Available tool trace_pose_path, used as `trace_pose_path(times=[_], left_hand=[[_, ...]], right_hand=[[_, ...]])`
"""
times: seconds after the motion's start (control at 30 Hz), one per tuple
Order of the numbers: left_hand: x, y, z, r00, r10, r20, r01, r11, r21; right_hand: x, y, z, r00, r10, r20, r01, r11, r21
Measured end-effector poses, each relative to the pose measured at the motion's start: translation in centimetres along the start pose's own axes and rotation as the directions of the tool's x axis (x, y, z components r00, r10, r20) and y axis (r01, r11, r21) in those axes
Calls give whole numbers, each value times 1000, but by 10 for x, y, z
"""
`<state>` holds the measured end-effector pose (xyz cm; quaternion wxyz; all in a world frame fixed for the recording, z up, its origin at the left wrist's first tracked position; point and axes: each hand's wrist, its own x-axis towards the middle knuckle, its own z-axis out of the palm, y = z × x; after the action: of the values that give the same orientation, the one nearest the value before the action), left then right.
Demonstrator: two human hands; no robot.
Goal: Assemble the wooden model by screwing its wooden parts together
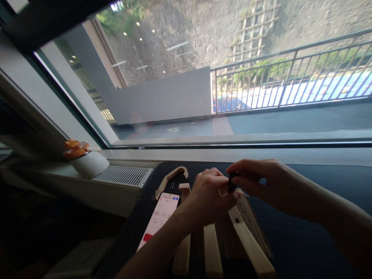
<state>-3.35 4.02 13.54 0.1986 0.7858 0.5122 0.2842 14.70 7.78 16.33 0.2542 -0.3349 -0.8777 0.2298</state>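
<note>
In the head view my right hand [258, 176] comes in from the right, thumb and fingers pinched on a short dark handle [232, 181] held upright. What lies under the handle's lower end is hidden. My left hand [210, 193] is closed just left of it, around the upper end of a pale wooden bar [250, 240] with a round dark hole. That bar lies slanted over a brown wooden board [260, 224]. Another pale wooden strip [213, 248] runs below my left wrist. My left forearm covers part of a wooden piece with a bent top [184, 188].
A phone [159, 213] showing a running timer lies left of my forearm on the dark table [314, 186]. Beyond it rests a curved wooden hook [170, 177]. A white pot-like object with an orange top [90, 162] stands by a vent grille [128, 176]. A large window rises behind.
</note>
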Motion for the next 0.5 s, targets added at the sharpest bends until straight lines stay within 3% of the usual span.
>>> trace_pose_path(times=[0.23,0.5], left_hand=[[-1,-3,1,1000,-8,20,9,999,-32],[1,-2,1,999,35,-4,-35,999,-4]], right_hand=[[0,-2,2,998,16,-56,-20,997,-75],[0,-2,-1,997,-76,-4,77,997,28]])
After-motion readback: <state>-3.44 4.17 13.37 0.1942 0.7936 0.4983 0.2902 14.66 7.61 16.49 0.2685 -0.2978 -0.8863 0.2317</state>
